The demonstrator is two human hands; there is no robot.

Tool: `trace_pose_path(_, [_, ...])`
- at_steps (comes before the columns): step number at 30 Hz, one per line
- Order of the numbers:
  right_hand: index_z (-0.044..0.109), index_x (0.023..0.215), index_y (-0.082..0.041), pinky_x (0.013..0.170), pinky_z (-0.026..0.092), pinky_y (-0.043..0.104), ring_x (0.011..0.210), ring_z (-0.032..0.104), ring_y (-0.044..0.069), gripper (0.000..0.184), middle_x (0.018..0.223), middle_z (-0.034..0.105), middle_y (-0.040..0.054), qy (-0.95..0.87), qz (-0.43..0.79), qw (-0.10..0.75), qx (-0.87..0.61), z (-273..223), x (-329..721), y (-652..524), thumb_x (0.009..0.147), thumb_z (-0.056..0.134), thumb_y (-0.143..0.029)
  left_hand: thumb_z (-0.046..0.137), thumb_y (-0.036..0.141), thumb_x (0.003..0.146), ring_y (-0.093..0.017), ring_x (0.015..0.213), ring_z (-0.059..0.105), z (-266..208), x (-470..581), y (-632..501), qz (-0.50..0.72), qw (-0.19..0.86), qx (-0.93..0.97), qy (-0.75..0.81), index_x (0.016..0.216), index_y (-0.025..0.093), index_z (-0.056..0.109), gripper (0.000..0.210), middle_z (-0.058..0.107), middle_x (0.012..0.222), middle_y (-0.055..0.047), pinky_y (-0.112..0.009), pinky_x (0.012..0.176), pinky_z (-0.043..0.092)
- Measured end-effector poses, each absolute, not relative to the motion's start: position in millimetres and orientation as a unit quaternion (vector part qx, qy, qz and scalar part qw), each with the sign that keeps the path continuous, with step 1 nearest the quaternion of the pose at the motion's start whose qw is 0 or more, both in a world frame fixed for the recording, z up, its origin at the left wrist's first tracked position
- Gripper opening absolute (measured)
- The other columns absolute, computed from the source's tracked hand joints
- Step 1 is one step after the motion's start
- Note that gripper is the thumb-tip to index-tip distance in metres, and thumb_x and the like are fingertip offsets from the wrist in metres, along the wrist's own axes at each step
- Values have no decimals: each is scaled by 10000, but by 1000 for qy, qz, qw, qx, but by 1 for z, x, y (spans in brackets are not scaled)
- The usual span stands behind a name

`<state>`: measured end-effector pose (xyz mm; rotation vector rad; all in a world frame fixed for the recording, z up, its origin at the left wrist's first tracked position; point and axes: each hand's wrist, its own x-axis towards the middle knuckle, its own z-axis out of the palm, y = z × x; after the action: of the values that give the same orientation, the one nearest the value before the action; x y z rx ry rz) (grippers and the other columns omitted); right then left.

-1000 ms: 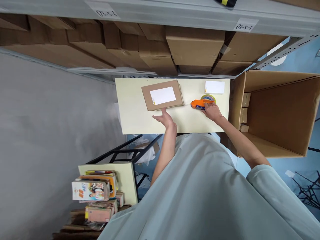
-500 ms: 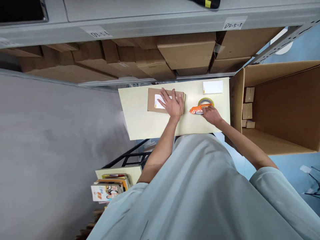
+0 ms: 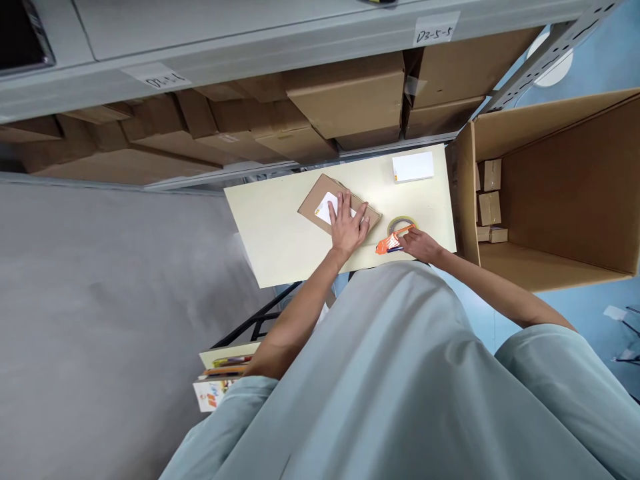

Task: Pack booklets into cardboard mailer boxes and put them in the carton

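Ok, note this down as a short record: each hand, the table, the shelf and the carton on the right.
Left hand: spread on the box, partly covering its label
Right hand: holding the orange dispenser
Table: box lies askew; white card beyond the dispenser
Shelf: brown boxes; one tag reads D3-5-5
Carton: open, small boxes inside

The left arm (image 3: 300, 313) slants from near left toward far right — the left hand (image 3: 349, 230) palm down, fingers spread and pointing far. The right arm (image 3: 503, 293) slants from near right toward the left — the right hand (image 3: 420, 245) gripping with curled fingers, slightly nearer.
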<state>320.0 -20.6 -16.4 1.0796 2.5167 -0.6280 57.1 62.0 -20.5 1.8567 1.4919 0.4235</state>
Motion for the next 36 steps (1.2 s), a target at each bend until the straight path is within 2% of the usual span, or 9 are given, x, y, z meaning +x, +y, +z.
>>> trace_pose_path(5, [641,1385,-9,1100,427,443,968,753,328,427,1050,816,213,869,-203,208,400,-5,368,-16,1141,350,-204,718,475,944,-350,1766,161,-24,58,57,150,363,726,565,1428,296,767,519,421,1814,-94,-639,1420,1])
trace_pose_path(9, [660,1351,-22,1108,404,456,1038,743,347,422,1090,816,224,872,-181,222,397,3,406,-1,1150,368,-252,723,457,942,-361,1764,169,-24,57,54,155,357,738,551,1421,299,771,507,425,1811,-105,-640,1419,-3])
trace_pose_path(14, [633,1398,12,1112,387,482,1094,722,360,459,1187,798,260,874,-167,218,400,-3,386,44,1136,365,-253,692,467,959,-354,1758,199,-18,58,52,116,363,764,520,1437,308,764,509,429,1810,-102,-631,1421,15])
trace_pose_path(18, [586,1486,21,1168,344,528,1119,716,349,515,1234,788,250,887,-153,208,383,-9,357,70,1083,296,-116,716,531,947,-354,1757,203,-11,52,55,109,418,748,504,1449,302,757,553,439,1804,-108,-614,1420,29])
trace_pose_path(21, [617,1455,4,1175,339,536,1108,717,342,525,1220,794,232,887,-165,200,383,-11,348,71,1059,281,-77,772,607,914,-405,1762,145,-11,47,51,116,395,716,563,1562,265,667,740,366,1832,-163,-663,1403,24])
trace_pose_path(24, [665,1360,12,1151,362,550,1056,723,353,466,1162,802,252,883,-180,179,396,-14,339,63,1057,328,-100,846,717,821,-480,1759,7,-16,47,45,136,297,610,722,1736,159,408,1157,139,1877,-268,-729,1377,73])
trace_pose_path(27, [670,1336,18,1123,390,552,1022,730,356,436,1133,807,260,888,-185,152,393,-18,322,51,1035,369,-78,867,775,766,-524,1742,63,-24,53,45,146,251,512,808,1774,98,263,1356,48,1862,-337,-719,1375,156])
trace_pose_path(31, [659,1347,32,1094,409,513,981,738,333,446,1098,805,240,899,-176,157,368,-20,293,32,1025,355,-22,859,746,782,-546,1719,138,-29,60,55,120,228,505,824,1761,87,284,1313,104,1843,-362,-748,1364,123])
trace_pose_path(36, [661,1344,40,1054,440,493,958,734,323,442,1067,800,227,902,-184,161,355,-17,284,10,1031,352,-3,850,696,800,-521,1713,167,-26,58,53,110,211,579,780,1763,168,353,1206,123,1872,-285,-711,1368,132])
